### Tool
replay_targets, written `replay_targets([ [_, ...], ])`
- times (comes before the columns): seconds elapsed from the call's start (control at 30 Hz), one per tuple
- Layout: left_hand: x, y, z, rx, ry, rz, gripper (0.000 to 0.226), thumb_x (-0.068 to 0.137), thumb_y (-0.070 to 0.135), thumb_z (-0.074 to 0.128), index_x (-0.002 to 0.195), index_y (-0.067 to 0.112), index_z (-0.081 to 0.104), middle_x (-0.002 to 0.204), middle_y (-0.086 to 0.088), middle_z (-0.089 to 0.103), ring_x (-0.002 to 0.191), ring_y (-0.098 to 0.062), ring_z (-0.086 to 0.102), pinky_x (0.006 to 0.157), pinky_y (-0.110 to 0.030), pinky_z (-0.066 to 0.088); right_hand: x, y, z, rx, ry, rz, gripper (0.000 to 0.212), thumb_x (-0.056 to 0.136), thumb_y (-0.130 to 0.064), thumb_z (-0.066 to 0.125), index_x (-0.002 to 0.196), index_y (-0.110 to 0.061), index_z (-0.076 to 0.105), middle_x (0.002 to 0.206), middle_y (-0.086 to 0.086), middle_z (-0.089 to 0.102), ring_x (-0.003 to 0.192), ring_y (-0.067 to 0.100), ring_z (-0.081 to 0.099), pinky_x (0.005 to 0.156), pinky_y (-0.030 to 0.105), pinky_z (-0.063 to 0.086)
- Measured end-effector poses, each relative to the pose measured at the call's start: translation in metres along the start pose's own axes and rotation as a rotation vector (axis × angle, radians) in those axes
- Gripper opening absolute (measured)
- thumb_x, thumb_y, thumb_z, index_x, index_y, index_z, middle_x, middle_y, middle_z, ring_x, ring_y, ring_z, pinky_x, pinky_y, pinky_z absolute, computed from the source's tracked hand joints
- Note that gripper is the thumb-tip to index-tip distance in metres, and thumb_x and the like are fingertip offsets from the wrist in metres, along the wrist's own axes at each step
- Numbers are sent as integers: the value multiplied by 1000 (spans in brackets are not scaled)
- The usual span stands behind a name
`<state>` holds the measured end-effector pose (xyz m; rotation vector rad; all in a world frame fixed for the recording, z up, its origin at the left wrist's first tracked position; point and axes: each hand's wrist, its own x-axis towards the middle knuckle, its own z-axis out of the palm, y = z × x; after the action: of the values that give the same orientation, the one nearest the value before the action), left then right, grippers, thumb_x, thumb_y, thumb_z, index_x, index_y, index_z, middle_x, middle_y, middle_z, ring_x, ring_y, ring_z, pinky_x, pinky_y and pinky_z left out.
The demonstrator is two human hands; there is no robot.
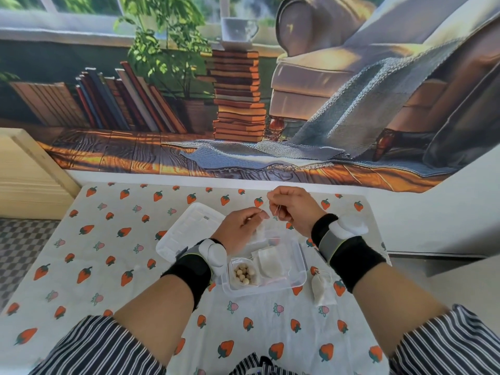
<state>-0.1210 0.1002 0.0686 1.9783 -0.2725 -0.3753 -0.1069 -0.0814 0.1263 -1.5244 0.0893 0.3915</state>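
Both over the clear box. My left hand pinches the top of a small white pouch, which hangs half hidden behind my fingers. My right hand, fingers curled, pinches its string: hair-fine, hard to trace. Pouch contents not visible.

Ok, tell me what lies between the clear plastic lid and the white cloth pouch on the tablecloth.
The clear rectangular plastic box, holding beige round beads, shown in the head view.
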Motion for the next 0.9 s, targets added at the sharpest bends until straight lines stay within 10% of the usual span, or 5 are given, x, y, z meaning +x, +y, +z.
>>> replay_targets([
  [0.27, 2, 6, 19, -101, 26, -92, 25, 105, 28, 54, 108, 20, 78, 87, 7, 74, 64, 3, 57, 68, -13, 46, -13, 15, -29, 56, 135, -12, 29, 98, -16, 60, 70, -8, 60, 67, 14, 63, 50, 18, 43, 48, 27, 29],
  [0.47, 9, 11, 50, -347, 73, -198, 28, 102, 18, 54, 96, 23, 81, 68, -4, 65, 73, -23, 61, 81, -51, 59, -25, 31, -58, -569, 88, 146, 29, 87, -36, 71, 101, -12, 65, 92, -2, 67, 81, 18, 61, 66, 26, 45],
  [0.67, 18, 33, 94, -544, 0, -252, 29, 104, 11, 51, 106, 15, 79, 111, -13, 75, 109, -30, 70, 80, -49, 63, -47, 61, -65, -890, 23, 32, 50, 73, -60, 77, 100, -23, 56, 97, -8, 61, 85, 12, 58, 73, 26, 47],
  [0.9, 36, 30, 152, -387, -25, -222, 19, 103, 19, 58, 104, 22, 78, 107, -8, 74, 101, -27, 70, 91, -48, 60, -64, 102, -127, -857, 178, 116, 37, 80, -50, 72, 93, -18, 59, 87, -4, 63, 78, 17, 60, 63, 27, 45],
])
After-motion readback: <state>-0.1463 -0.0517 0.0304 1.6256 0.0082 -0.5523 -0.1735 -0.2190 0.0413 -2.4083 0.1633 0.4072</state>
